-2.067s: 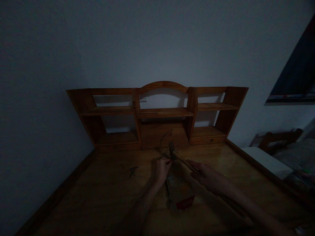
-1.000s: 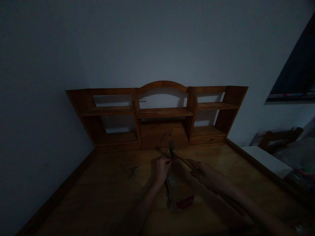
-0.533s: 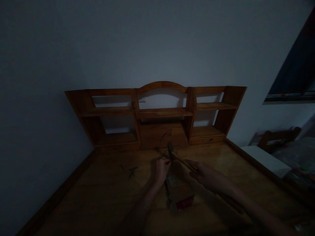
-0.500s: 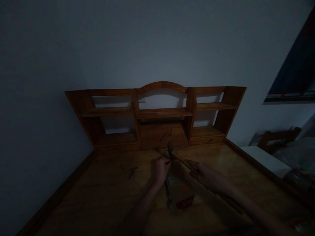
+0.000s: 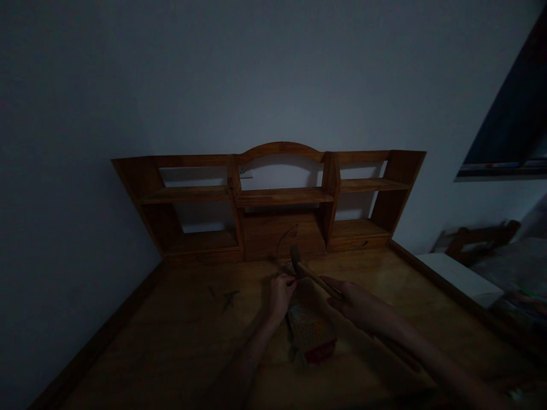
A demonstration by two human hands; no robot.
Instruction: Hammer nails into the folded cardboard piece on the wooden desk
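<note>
Low middle of frame: right hand (image 5: 354, 296) closed around hammer (image 5: 315, 277), head up over left hand (image 5: 280, 293). Left fingers pinch tiny nail (image 5: 292, 281), hard to see, likely holding it steady. Block (image 5: 311, 330) lies on desk (image 5: 171, 330) between hands.

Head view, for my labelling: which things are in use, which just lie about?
In use: hammer in right hand; small piece pinched in left hand, too dim to name; box between them.
Lying about: dark bits on desk; shelf; chair.
</note>
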